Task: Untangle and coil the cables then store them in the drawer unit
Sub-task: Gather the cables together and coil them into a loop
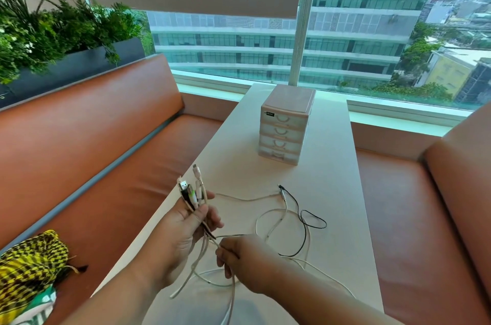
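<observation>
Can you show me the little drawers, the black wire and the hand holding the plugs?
Drawers (284,136), head view: second drawer's front.
Black wire (291,194), head view: stretch near its plug.
Left hand (183,229), head view: palm.

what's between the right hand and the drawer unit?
Head view: loose white and black loops of the cables lie on the table beyond the right hand, then bare tabletop up to the drawer unit.
</observation>
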The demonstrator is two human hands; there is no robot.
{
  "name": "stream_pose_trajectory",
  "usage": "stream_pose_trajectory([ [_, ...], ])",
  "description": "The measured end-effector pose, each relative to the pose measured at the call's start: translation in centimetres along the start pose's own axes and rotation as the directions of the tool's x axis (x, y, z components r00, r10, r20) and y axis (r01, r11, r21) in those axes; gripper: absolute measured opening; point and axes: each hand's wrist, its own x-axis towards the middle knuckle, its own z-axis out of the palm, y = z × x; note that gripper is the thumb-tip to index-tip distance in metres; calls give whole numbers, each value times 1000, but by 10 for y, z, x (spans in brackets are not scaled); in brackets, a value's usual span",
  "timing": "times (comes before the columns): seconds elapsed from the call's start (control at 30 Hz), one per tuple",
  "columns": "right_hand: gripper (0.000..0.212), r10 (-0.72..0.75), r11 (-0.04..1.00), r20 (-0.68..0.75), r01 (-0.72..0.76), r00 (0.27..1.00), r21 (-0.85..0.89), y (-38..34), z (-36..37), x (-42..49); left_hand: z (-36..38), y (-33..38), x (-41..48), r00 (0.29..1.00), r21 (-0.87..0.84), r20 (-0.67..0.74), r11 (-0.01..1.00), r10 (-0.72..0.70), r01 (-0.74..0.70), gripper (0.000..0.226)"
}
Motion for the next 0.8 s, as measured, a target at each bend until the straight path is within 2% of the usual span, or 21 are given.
stream_pose_trajectory([
  [0.27,29,-9,1000,-13,9,1000,-13,3,-1,-2,-7,2,9,990,-274,-99,959,-102,72,16],
  [0.37,29,-128,991,-152,120,980,-56,0,0,-2,-7,7,10,991,-300,-89,951,-101,70,16],
  [0.43,23,-160,985,-311,171,937,9,-5,0,-2,-7,9,9,992,-308,-60,948,-108,85,15],
  [0.5,17,-155,975,-366,203,918,95,-12,-2,0,-4,9,8,992,-298,-22,948,-121,109,15],
  [0.57,13,-114,942,-256,186,960,278,-20,-4,1,-1,9,6,992,-273,-2,954,-127,122,16],
  [0.63,18,-76,894,-164,140,983,426,-23,-3,2,1,9,6,991,-257,-1,957,-137,132,16],
  [0.73,19,-25,846,-175,114,984,520,-22,-2,4,-1,9,6,992,-215,-6,969,-126,121,17],
  [0.8,10,19,815,-169,83,985,574,-21,-3,4,-1,8,7,993,-219,-20,969,-119,112,18],
])
